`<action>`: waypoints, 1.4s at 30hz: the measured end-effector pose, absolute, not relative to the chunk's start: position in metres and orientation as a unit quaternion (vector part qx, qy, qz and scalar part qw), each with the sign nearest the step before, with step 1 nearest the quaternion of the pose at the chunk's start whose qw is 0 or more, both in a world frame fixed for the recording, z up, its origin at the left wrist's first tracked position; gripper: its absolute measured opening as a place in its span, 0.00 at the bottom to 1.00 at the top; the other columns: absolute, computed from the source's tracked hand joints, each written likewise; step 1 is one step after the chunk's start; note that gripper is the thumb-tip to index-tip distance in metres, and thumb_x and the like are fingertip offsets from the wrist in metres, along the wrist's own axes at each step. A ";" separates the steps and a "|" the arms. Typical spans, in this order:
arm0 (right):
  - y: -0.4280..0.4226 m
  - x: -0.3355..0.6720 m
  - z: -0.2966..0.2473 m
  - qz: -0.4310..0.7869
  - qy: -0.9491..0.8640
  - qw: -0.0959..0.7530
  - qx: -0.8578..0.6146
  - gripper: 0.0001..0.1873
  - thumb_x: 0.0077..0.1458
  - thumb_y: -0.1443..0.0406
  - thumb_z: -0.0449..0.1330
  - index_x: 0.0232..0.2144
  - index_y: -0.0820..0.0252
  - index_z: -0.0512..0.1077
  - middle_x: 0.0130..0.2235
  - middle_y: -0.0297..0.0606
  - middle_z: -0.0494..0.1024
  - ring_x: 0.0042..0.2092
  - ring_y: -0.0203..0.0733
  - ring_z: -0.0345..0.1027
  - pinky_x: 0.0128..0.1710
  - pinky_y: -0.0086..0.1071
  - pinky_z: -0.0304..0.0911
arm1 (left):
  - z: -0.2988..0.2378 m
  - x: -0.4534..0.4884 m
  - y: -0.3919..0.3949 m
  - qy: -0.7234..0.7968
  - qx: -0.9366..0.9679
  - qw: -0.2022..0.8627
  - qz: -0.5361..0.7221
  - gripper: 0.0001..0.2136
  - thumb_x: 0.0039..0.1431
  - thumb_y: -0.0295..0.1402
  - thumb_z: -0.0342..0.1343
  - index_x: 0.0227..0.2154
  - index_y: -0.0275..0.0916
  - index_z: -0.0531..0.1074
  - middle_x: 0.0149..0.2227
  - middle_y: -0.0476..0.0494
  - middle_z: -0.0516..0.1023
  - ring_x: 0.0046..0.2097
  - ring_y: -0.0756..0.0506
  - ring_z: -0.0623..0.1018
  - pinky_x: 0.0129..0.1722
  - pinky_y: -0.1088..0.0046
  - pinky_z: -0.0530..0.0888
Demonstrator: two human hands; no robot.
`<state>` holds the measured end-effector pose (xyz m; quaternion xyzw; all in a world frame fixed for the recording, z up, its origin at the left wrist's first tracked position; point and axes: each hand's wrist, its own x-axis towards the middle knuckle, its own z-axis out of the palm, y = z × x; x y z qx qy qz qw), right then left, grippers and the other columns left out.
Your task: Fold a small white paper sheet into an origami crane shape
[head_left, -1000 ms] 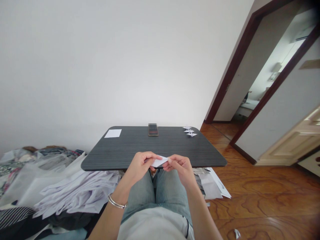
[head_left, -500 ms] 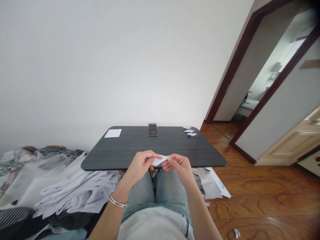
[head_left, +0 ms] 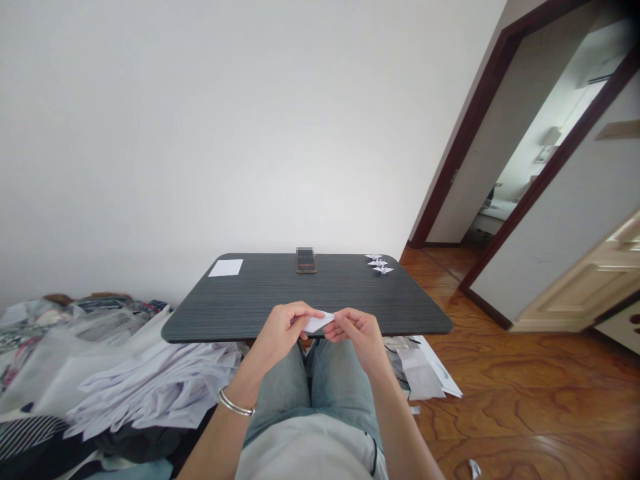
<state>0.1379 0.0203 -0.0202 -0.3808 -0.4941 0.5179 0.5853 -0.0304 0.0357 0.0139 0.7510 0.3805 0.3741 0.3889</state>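
Between my two hands is a small piece of folded white paper (head_left: pixel 318 323), held over the near edge of the dark table (head_left: pixel 260 293). My left hand (head_left: pixel 286 327) grips its left end, thumb on top. At the opposite end, the fingertips and thumb of my right hand (head_left: pixel 354 328) pinch the paper's corner. Fingers cover both ends, so the folds there are hidden. Several white folded paper cranes (head_left: pixel 380 263) stand at the table's far right corner.
A stack of white paper sheets (head_left: pixel 226 267) lies at the table's far left. A dark phone-like object on a stand (head_left: pixel 306 261) is at the back middle. Heaped cloth and plastic bags (head_left: pixel 150 383) fill the floor at left. Papers (head_left: pixel 425 370) lie below the table's right side.
My hands and the folded paper stay almost in place. The right fingertips have shifted very slightly at the paper's corner.
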 end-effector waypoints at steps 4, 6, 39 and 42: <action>0.019 0.137 -0.019 0.525 -0.490 0.583 -0.381 0.15 0.45 0.55 0.63 0.22 0.63 0.72 0.22 0.37 0.79 0.21 0.34 0.71 0.22 0.24 0.68 | 0.014 -0.029 0.036 0.378 0.751 0.390 0.375 0.14 0.55 0.27 0.45 0.36 0.35 0.77 0.32 0.43 0.74 0.28 0.51 0.72 0.24 0.78 0.71; 0.019 0.137 -0.019 0.526 -0.491 0.583 -0.377 0.15 0.45 0.56 0.62 0.22 0.63 0.72 0.22 0.37 0.79 0.22 0.34 0.72 0.22 0.24 0.68 | 0.014 -0.029 0.036 0.378 0.751 0.390 0.375 0.14 0.55 0.27 0.45 0.36 0.35 0.77 0.32 0.43 0.74 0.28 0.50 0.72 0.24 0.78 0.71; 0.020 0.132 -0.023 0.503 -0.508 0.586 -0.382 0.14 0.46 0.56 0.62 0.22 0.63 0.72 0.20 0.36 0.77 0.21 0.35 0.71 0.22 0.26 0.67 | 0.015 -0.029 0.032 0.378 0.711 0.448 0.389 0.10 0.56 0.32 0.48 0.35 0.34 0.71 0.29 0.45 0.74 0.27 0.50 0.72 0.24 0.78 0.70; 0.020 0.132 -0.023 0.497 -0.511 0.589 -0.381 0.14 0.47 0.56 0.62 0.21 0.63 0.72 0.19 0.35 0.77 0.20 0.34 0.70 0.22 0.25 0.67 | 0.013 -0.028 0.032 0.364 0.695 0.470 0.404 0.08 0.55 0.32 0.50 0.37 0.35 0.66 0.27 0.48 0.74 0.26 0.51 0.71 0.23 0.78 0.70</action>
